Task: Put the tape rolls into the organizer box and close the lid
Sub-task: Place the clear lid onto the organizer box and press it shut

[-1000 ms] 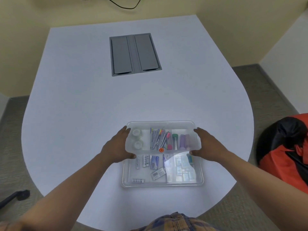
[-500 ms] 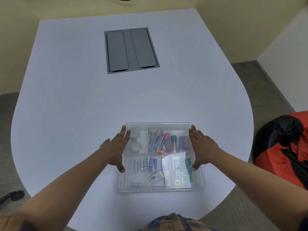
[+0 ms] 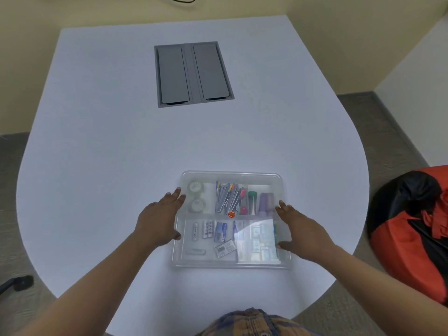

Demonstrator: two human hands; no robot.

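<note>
Table (image 3: 121, 166): white top carrying the clear organizer box (image 3: 231, 265) near its front edge
Box: lid (image 3: 242, 177) appears down over the compartments; whether it is latched cannot be told
Left hand (image 3: 158, 220): fingers spread, resting flat at the left side of the box
Right hand (image 3: 299, 230): fingers spread, thumb at the right rim
Tape rolls (image 3: 196, 196): two, in the far-left compartment; stowing looks done, only the final press judged left
Obscured: glare hides the near-right contents; small labels unreadable
</note>
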